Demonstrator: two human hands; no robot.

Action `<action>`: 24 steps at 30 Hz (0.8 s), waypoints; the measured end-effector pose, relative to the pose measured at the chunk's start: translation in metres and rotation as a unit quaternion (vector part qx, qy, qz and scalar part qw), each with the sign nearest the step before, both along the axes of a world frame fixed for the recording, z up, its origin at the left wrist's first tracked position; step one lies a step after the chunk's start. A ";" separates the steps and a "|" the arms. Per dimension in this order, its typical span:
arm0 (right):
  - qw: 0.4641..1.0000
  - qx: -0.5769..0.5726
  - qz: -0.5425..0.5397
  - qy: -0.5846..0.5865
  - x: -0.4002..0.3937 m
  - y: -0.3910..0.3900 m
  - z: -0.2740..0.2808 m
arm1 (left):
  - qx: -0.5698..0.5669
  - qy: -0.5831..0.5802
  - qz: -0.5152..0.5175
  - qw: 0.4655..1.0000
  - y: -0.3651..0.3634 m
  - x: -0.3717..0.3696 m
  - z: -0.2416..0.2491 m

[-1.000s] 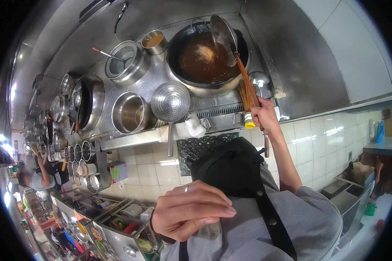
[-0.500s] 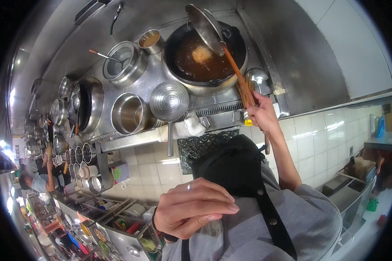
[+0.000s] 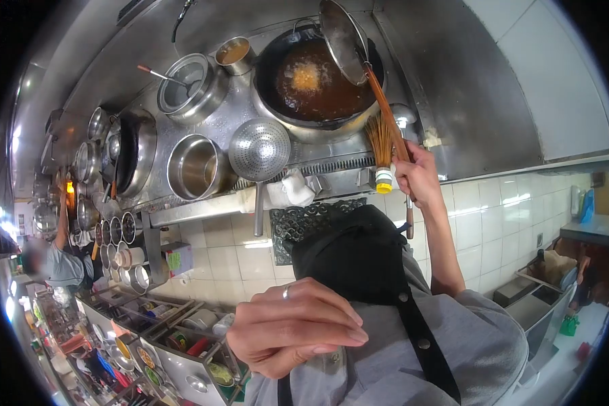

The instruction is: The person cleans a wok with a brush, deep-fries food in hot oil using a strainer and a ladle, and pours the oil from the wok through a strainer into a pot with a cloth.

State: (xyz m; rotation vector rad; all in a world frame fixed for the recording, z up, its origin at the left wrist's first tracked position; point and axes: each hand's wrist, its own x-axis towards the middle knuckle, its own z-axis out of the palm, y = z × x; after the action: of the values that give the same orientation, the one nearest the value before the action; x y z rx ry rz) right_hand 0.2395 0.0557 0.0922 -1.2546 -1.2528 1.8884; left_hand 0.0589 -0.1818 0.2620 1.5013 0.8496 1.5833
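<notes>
- Holds wooden-handled skimmer [image 3: 344, 44] farther right than half a second ago; notes deeper gold on frothy food clump [image 3: 306, 78] in wok [image 3: 269, 82].
- Finds bubbling brown liquid [image 3: 338, 99] around clump, tan liquid [image 3: 234, 51] in small steel pot [image 3: 243, 67], ladle [image 3: 166, 76] in larger steel pot [image 3: 211, 101].
- Tilts skimmer's round head steeply over wok's right rear.
- Grips reddish wooden handle [image 3: 384, 108] in right hand [image 3: 418, 174]; curls left hand [image 3: 291, 328] before apron [image 3: 348, 260], cannot tell of anything within.

and there's the perforated skimmer [image 3: 259, 150] lying right beside a steel pot [image 3: 185, 164], a bunched white cloth [image 3: 294, 189] near its handle! further back, a red-handled ladle [image 3: 168, 78] leans in a bigger pot [image 3: 201, 112], brown liquid [image 3: 235, 52] sits in a small one, and a grey-shirted co-worker [image 3: 71, 269] stands far left!
</notes>
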 end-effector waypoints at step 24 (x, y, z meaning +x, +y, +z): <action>0.999 -0.007 0.021 0.028 -0.008 -0.003 -0.003 | -0.083 0.032 0.022 0.996 -0.004 0.005 -0.009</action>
State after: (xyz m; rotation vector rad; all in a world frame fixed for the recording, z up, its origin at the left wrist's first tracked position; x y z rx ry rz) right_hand 0.2315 0.0529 0.0891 -1.1837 -1.2486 1.9508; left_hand 0.0635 -0.1855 0.2531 1.4295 1.0319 1.4634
